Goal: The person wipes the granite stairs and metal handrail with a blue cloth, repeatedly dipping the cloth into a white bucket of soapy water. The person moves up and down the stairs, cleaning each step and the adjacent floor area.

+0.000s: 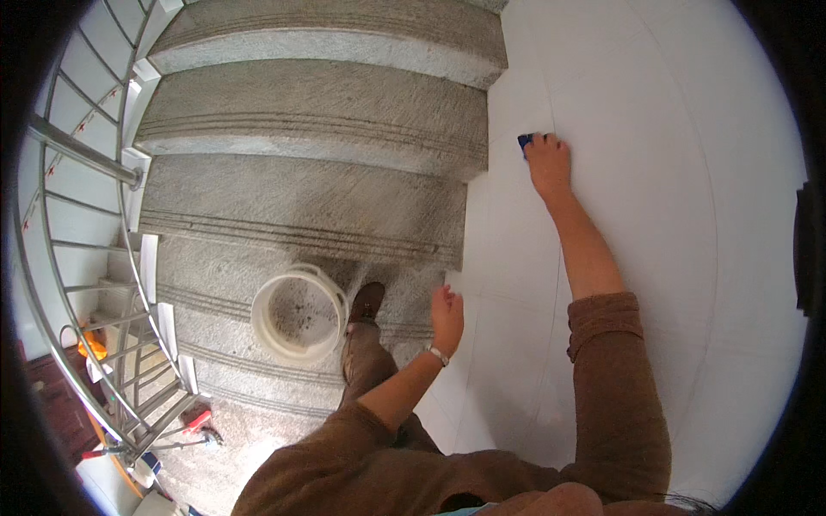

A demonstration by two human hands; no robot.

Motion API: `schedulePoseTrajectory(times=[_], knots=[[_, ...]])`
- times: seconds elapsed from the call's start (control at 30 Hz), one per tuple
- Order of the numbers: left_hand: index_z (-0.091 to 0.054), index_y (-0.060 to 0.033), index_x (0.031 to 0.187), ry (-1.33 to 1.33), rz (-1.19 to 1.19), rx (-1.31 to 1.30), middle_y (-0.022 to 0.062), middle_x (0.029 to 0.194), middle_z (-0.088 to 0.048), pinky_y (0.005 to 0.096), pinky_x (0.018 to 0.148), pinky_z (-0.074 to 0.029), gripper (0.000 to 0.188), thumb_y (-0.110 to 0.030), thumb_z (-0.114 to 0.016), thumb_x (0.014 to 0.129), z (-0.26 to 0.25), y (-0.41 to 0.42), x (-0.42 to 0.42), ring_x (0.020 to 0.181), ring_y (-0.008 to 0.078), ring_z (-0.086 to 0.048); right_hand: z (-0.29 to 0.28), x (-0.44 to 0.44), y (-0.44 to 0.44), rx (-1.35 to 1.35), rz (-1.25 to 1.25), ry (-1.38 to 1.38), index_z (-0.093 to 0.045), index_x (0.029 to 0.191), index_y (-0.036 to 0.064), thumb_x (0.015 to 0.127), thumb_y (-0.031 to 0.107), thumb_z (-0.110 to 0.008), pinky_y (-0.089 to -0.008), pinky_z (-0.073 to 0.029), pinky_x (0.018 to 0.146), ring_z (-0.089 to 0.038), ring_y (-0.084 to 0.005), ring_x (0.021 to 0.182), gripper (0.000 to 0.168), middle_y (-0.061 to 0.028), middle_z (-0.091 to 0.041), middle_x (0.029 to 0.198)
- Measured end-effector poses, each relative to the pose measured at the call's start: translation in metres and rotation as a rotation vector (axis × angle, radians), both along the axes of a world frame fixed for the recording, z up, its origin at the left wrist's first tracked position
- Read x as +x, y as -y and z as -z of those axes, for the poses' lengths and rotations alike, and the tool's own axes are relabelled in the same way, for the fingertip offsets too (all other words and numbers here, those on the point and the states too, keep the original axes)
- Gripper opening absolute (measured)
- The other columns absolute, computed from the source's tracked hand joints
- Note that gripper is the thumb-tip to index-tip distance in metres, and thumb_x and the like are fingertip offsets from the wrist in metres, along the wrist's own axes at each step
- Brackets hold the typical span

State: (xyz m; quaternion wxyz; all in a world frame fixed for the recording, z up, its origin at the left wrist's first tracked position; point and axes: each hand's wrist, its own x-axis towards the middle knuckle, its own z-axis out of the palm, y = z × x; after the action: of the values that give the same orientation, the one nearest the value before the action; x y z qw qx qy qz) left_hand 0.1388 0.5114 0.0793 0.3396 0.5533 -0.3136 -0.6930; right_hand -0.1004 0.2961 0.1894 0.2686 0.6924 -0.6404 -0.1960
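My right hand (548, 166) presses a dark blue cloth or pad (525, 140) flat against the white tiled wall (619, 193). Most of the blue piece is hidden under the fingers. Lower down, my left hand (447, 319) hangs beside the wall near the stair edge, with a light-coloured band (439, 356) at its wrist. Its fingers are loosely bent and nothing shows in them. A whitish plastic bucket (260, 316) stands on the steps to the left of my foot, with cloudy, dark-specked contents.
Rough grey stairs (310, 187) with grooved edges rise ahead. My brown shoe (368, 302) rests on a step against the bucket. A metal railing (84, 151) borders the left side. At the lower landing lie a red object (199, 420) and other items.
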Motion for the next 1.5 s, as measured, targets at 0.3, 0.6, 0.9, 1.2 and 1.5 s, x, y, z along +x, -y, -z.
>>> schedulePoseTrajectory(times=[0.3,0.6,0.9,1.2,1.5], knots=[[-0.048,0.0052,0.113,0.287,0.073,0.008,0.0156,0.091,-0.058,0.0346,0.078,-0.046,0.035,-0.013,-0.055,0.085,0.106,0.015,-0.021,0.084,0.0261,-0.057,-0.068,-0.052,0.197,-0.244,0.020,-0.007,-0.063,0.088,0.007,0.085,0.022,-0.050,-0.0456,-0.045,0.069,-0.055,-0.0321,0.083,0.021,-0.0130,-0.056,0.093],[-0.048,0.0039,0.112,0.293,0.062,0.058,0.0149,0.090,-0.058,0.0354,0.078,-0.045,0.033,-0.013,-0.056,0.085,0.138,0.061,-0.037,0.083,0.0257,-0.057,-0.138,-0.130,0.333,-0.328,-0.082,-0.441,-0.063,0.097,0.012,0.083,0.015,-0.051,-0.0401,-0.046,0.072,-0.055,-0.0237,0.093,0.019,-0.0048,-0.058,0.099],[-0.048,0.0023,0.112,0.228,-0.084,0.039,0.0128,0.091,-0.058,0.0343,0.076,-0.046,0.033,-0.013,-0.057,0.085,0.150,0.071,-0.039,0.084,0.0248,-0.057,0.074,-0.106,0.231,0.266,-0.079,-0.091,-0.063,0.085,0.002,0.075,0.014,-0.056,-0.0426,-0.046,0.074,-0.058,-0.0291,0.087,0.017,-0.0124,-0.062,0.087],[-0.046,0.0036,0.116,0.207,-0.071,0.105,0.0141,0.090,-0.057,0.0336,0.075,-0.046,0.036,-0.012,-0.056,0.086,0.109,0.068,-0.011,0.081,0.0228,-0.056,0.239,0.021,-0.057,0.833,0.069,0.100,-0.064,0.092,0.007,0.083,0.023,-0.051,-0.0414,-0.040,0.074,-0.054,-0.0243,0.094,0.022,-0.0067,-0.060,0.094],[-0.046,0.0001,0.117,0.296,-0.295,-0.228,0.0139,0.096,-0.057,0.0305,0.075,-0.046,0.036,-0.013,-0.056,0.085,0.099,0.060,0.103,0.084,0.0213,-0.057,0.256,0.149,-0.339,1.413,0.055,0.194,-0.063,0.104,0.008,0.083,0.018,-0.051,-0.0453,-0.038,0.086,-0.048,-0.0258,0.106,0.026,-0.0051,-0.056,0.112]])
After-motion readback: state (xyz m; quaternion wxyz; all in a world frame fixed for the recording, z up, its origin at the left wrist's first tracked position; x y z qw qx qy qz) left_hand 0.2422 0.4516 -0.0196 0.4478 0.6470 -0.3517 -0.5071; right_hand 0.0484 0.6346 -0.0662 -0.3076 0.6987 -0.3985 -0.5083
